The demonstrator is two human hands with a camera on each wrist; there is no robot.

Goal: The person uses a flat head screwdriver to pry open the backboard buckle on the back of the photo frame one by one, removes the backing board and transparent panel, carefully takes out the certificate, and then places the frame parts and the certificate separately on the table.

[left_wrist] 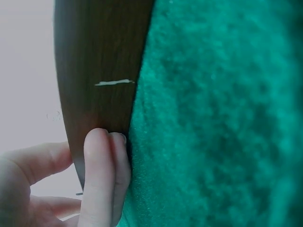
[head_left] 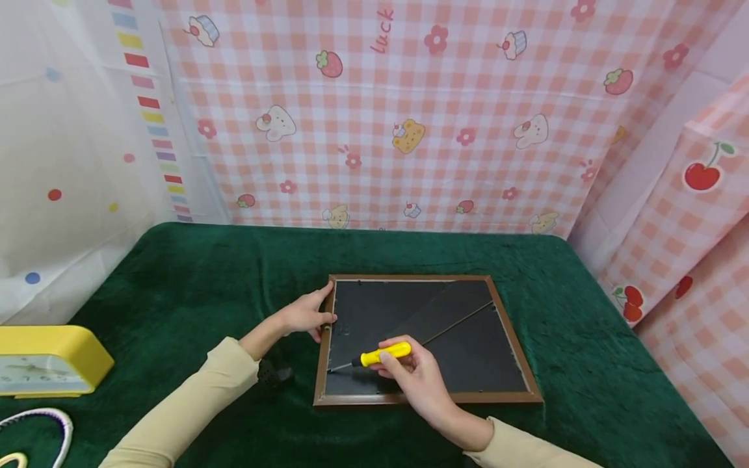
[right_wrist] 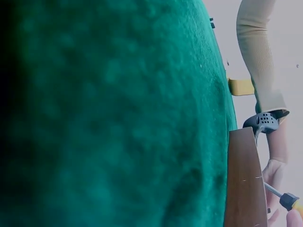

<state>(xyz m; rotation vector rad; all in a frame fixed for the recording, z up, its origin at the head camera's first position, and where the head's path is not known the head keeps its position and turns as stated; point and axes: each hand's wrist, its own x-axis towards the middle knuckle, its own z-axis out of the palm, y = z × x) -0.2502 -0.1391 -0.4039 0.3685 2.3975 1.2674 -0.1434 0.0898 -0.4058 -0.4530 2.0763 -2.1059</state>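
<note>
A brown picture frame (head_left: 345, 400) lies with its black backing board (head_left: 380, 302) facing up. My left hand (head_left: 307, 313) grips the frame's left side, the thumb over the edge and the other fingers against the outer side. In the left wrist view those fingers (left_wrist: 99, 165) press the dark side of the frame (left_wrist: 104, 56). My right hand (head_left: 421, 383) holds a screwdriver (head_left: 386, 354) by its yellow handle. Its shaft points left, with the tip at the inner left edge near the lower corner. A thin brown line (head_left: 459, 322) crosses the board diagonally.
Dark green plush cloth (head_left: 193, 279) covers the table. A yellow clock (head_left: 88, 351) stands at the left, with a white and purple hoop (head_left: 67, 426) in front of it. A pink checked curtain (head_left: 374, 130) hangs behind. A black perforated device (right_wrist: 262, 122) is at the left wrist.
</note>
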